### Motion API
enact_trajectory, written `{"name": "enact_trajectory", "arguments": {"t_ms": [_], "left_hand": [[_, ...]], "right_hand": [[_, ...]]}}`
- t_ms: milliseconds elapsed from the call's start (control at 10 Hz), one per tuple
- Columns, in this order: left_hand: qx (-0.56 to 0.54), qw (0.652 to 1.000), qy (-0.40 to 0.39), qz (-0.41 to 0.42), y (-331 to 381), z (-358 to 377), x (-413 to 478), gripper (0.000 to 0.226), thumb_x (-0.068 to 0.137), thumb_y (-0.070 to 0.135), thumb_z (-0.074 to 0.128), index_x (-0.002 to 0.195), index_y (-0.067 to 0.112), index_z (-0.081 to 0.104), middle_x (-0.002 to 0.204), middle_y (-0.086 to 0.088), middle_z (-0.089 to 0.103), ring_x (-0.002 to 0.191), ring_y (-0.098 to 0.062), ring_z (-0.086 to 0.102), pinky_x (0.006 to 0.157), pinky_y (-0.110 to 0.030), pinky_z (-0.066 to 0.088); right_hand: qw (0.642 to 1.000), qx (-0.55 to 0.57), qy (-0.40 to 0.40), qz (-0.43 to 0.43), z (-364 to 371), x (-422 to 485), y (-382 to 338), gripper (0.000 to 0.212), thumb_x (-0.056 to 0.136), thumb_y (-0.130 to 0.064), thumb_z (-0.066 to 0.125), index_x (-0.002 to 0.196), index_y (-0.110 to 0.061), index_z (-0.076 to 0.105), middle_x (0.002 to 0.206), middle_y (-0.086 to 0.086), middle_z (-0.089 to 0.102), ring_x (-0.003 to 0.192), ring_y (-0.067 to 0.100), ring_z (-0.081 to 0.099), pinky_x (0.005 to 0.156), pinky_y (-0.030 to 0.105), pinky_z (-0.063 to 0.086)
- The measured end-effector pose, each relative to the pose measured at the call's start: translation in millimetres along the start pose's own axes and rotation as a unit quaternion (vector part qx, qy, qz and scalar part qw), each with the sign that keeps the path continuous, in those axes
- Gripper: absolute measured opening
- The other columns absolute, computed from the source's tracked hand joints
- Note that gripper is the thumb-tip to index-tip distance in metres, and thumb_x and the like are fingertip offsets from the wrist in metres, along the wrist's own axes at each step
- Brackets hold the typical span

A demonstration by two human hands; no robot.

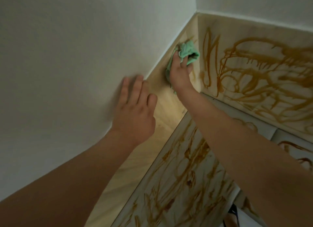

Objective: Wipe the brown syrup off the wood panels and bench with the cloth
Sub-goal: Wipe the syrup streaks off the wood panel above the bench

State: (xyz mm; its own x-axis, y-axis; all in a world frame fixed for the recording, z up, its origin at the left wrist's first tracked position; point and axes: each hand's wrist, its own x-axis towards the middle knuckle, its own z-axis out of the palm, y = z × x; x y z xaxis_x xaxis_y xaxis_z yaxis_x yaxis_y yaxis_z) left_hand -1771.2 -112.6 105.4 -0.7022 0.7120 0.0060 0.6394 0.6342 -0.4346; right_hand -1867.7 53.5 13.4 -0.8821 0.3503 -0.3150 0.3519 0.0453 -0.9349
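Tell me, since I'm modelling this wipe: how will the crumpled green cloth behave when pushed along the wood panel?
Probably floppy: the crumpled green cloth bunches in folds under the right hand. Likely light: a tail trails loose beside the wrist. It may drag stickily on brown syrup streaks.

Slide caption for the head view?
Right hand holds green cloth against wood panel near corner; left hand open by wall; syrup streaks bench.

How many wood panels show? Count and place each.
2: the left panel, mostly clean, under the cloth; the right panel, streaked with syrup. Others may lie out of frame.
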Motion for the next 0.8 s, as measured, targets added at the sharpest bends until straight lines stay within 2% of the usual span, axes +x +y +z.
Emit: {"name": "enact_trajectory", "arguments": {"t_ms": [100,200,300,400,500,600,700,800], "left_hand": [[0.039,0.999,0.006,0.035,-2.7,-2.6,49.3,0.055,0.081,0.025,0.045,0.13,0.002,0.053,0.16,-0.031,0.032,0.154,-0.047,0.016,0.125,-0.059,0.008],[0.069,0.995,0.0,0.07,-4.8,-1.2,85.6,0.048,0.088,0.027,0.04,0.131,0.007,0.044,0.165,-0.032,0.015,0.156,-0.047,0.004,0.126,-0.056,0.004],[0.104,0.992,-0.007,0.068,-13.3,7.0,109.5,0.047,0.094,0.031,0.038,0.135,0.007,0.037,0.167,-0.032,0.006,0.157,-0.045,0.0,0.127,-0.054,0.001],[0.155,0.982,-0.025,0.104,-16.5,13.7,115.3,0.043,0.1,0.04,0.028,0.128,0.009,0.037,0.163,-0.04,-0.007,0.155,-0.051,-0.008,0.126,-0.057,-0.002],[0.158,0.98,-0.032,0.118,-16.8,14.3,116.4,0.036,0.1,0.039,0.028,0.115,0.008,0.038,0.159,-0.046,-0.008,0.152,-0.056,-0.009,0.125,-0.061,-0.002],[0.12,0.985,-0.034,0.118,-16.3,14.8,117.7,0.031,0.098,0.036,0.034,0.112,0.009,0.04,0.158,-0.047,-0.009,0.152,-0.057,-0.009,0.124,-0.062,-0.003],[0.11,0.987,-0.041,0.11,-15.3,17.6,118.8,0.03,0.098,0.035,0.036,0.114,0.009,0.04,0.158,-0.047,-0.011,0.151,-0.057,-0.011,0.124,-0.062,-0.006],[0.101,0.988,-0.048,0.11,-16.9,21.2,119.8,0.033,0.099,0.034,0.035,0.12,0.009,0.041,0.157,-0.047,-0.013,0.151,-0.058,-0.012,0.124,-0.063,-0.005]], "right_hand": [[0.994,0.074,0.051,0.054,-13.2,34.2,7.1,0.055,0.112,-0.022,0.02,0.165,-0.015,0.01,0.172,0.016,0.0,0.155,0.045,0.005,0.126,0.051,0.005],[0.989,0.112,0.055,0.08,-19.2,39.4,9.9,0.058,0.112,-0.046,0.019,0.165,-0.024,0.015,0.172,0.008,0.01,0.155,0.034,0.011,0.127,0.049,0.01],[0.997,0.065,0.014,-0.026,-13.8,31.4,13.1,0.08,0.101,-0.063,0.021,0.165,-0.017,0.017,0.172,0.011,0.008,0.156,0.028,0.009,0.126,0.045,0.008],[0.999,0.007,0.044,0.001,-18.7,59.2,16.3,0.062,0.108,-0.043,0.028,0.163,-0.016,0.023,0.172,0.01,0.01,0.152,0.035,0.012,0.123,0.041,0.007],[0.994,0.082,0.076,0.008,-7.4,66.2,30.3,0.069,0.105,-0.056,0.025,0.164,-0.021,0.022,0.171,0.009,0.013,0.151,0.027,0.012,0.123,0.039,0.006],[0.99,0.101,0.037,0.093,-5.7,61.2,60.0,0.077,0.106,-0.062,0.018,0.166,-0.015,0.009,0.173,0.011,0.003,0.158,0.023,0.006,0.127,0.041,0.001],[0.979,0.112,0.037,0.165,-7.9,83.9,91.4,0.073,0.107,-0.06,0.013,0.166,-0.018,0.006,0.174,0.009,0.001,0.159,0.023,0.005,0.127,0.044,0.001],[0.975,0.093,0.04,0.2,-7.9,98.6,112.9,0.068,0.11,-0.054,0.009,0.166,-0.017,0.005,0.173,0.011,0.002,0.159,0.027,0.006,0.127,0.046,0.001]]}}
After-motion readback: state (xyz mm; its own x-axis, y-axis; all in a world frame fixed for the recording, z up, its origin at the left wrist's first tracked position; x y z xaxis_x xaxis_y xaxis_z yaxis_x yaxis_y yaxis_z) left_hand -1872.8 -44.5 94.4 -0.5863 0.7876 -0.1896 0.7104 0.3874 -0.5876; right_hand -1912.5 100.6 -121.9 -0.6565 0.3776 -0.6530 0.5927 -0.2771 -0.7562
